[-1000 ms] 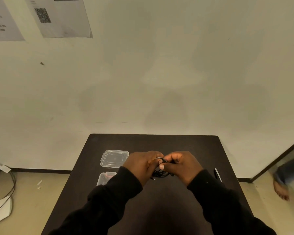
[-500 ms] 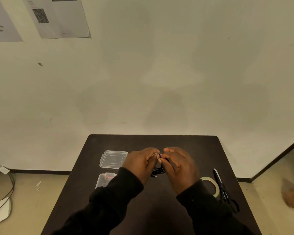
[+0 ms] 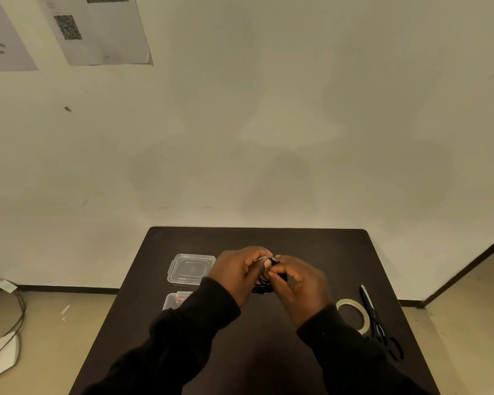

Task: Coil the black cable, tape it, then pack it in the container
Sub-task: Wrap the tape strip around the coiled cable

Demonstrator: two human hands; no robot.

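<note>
both hands pinch the coiled black cable [image 3: 261, 287], left hand [image 3: 234, 273] and right hand [image 3: 300, 283] fingers curled, pressing tape round it; taping step, it seems; next, the open container [image 3: 173, 300] left of the coil.

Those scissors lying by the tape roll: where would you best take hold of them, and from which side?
Take the scissors by the looped handles at their near end, coming from above on the right hand's side. They lie flat on the table, blades pointing away, and the tape roll crowds their left side.
</note>
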